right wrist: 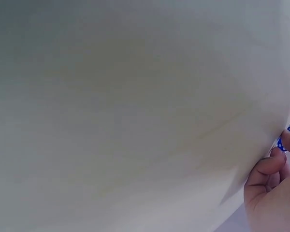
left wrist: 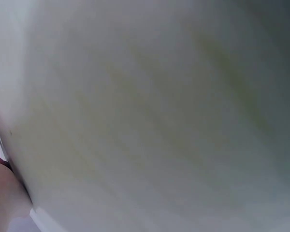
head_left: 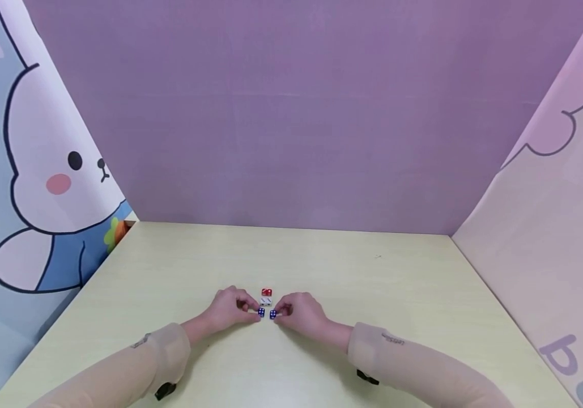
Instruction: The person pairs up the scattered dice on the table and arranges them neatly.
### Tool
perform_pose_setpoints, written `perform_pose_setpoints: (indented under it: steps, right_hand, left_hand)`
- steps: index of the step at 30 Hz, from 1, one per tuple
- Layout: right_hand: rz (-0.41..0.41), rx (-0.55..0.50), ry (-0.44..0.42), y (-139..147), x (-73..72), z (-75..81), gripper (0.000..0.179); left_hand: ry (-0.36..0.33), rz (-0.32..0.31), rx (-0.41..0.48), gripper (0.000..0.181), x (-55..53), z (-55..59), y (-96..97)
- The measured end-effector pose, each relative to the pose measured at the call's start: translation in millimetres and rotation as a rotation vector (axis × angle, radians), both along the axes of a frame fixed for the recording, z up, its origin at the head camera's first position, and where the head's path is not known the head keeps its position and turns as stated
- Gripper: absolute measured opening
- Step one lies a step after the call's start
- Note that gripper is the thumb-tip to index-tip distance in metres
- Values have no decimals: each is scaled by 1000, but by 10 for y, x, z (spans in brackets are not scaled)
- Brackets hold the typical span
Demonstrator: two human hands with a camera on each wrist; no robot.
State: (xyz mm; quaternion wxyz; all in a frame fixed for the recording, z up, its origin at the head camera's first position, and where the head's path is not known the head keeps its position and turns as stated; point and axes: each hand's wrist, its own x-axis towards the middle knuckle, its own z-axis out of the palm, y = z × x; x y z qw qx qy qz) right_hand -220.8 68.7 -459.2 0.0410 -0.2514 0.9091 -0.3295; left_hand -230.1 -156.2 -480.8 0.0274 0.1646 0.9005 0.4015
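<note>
On the pale table [head_left: 322,260] my two hands meet near the front middle. My left hand [head_left: 232,309] pinches a blue die [head_left: 261,311] with white dots. Beside it, my right hand [head_left: 298,310] pinches a second blue die [head_left: 273,314]; a sliver of this blue die [right wrist: 282,143] shows at my fingertips in the right wrist view. Just behind the blue pair sits a white die [head_left: 266,301], and behind that a red die [head_left: 266,292]. The left wrist view is blurred, showing mostly table surface and a bit of my hand [left wrist: 2,193].
A purple back wall [head_left: 291,113] rises behind the table. A cartoon rabbit panel [head_left: 41,170] closes the left side and a pink panel [head_left: 551,198] the right. The table's bare surface spreads to both sides of my hands.
</note>
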Motion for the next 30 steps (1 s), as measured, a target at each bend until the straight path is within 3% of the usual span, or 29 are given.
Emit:
perform_pose_setpoints:
  steps: [20,30]
  right_hand:
    - [-29,14,-13,-96,-9,-5,13]
    - [5,-65,-64,-22,5,35,18]
  left_hand:
    - [45,-14,-25,16,-4,-7,29]
    - [-11,-26,20,21,2,-21,-2]
